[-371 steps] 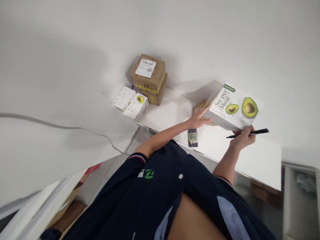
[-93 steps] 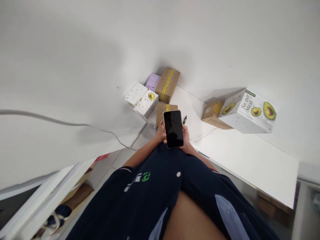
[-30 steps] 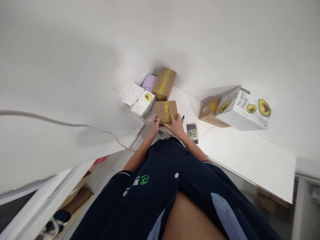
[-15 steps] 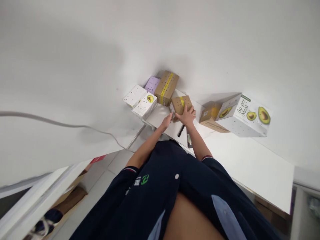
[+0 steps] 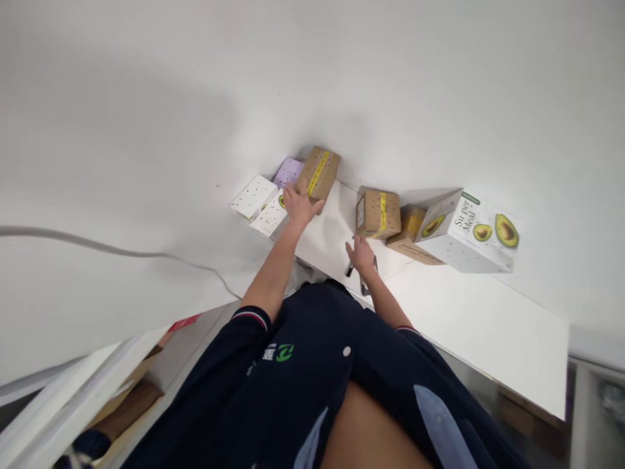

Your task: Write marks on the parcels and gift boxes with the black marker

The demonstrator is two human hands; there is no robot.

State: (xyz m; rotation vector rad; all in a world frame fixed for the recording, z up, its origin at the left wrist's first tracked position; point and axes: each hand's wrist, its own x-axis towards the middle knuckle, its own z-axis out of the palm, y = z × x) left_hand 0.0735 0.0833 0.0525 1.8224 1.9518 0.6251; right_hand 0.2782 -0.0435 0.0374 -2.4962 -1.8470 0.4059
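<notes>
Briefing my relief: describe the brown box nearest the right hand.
On the white table, find the large avocado box. Go left past the printed brown box to the dotted brown box by the right hand; its white side label sets it apart.

I read "Su·per Meal" on the white box (image 5: 481, 238), dark letters over two lines, running up the face beside the printed avocados. Green tag (image 5: 471, 198) on the same face: pale lettering, too small for me to read. Lined carton (image 5: 408, 239) next to it: a row of characters along the lower side, blurred. Small carton (image 5: 382, 213): white label (image 5: 360, 213) on its side, print illegible; marks on its yellow tape also illegible. Large carton (image 5: 319, 174): yellow tape with dark marks, unreadable. Shirt (image 5: 305, 397): green emblem (image 5: 284, 352) and white characters beside it, which I cannot make out.
</notes>
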